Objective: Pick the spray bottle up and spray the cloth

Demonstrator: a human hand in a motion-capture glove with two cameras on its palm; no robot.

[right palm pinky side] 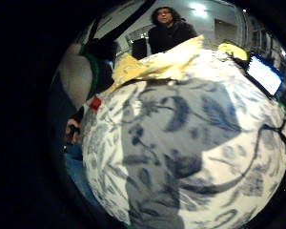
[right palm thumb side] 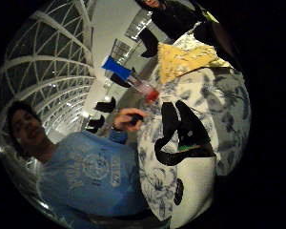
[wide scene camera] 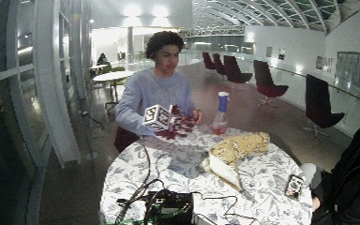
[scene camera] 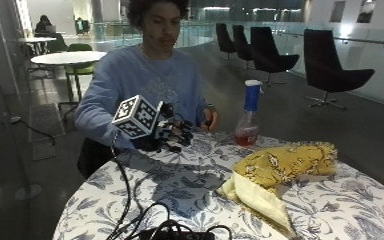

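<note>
Outside view gives us the gloved right hand (scene camera: 167, 135) hovering above the near-left part of the floral-clothed table (scene camera: 179, 185), fingers loosely curled and holding nothing — it touches no object. We find the spray bottle (scene camera: 248, 116), blue-topped with red liquid low inside, standing upright at the table's far edge, well apart from that hand. To its right, nearer the camera, the yellow cloth (scene camera: 278, 167) lies crumpled on the tabletop.

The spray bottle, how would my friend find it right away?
Look at the round table with the blue-flowered cover. Near its edge, beside the seated person's bare hand, stands the spray bottle. It is the only upright thing there: clear, blue top, red liquid at the bottom.
</note>
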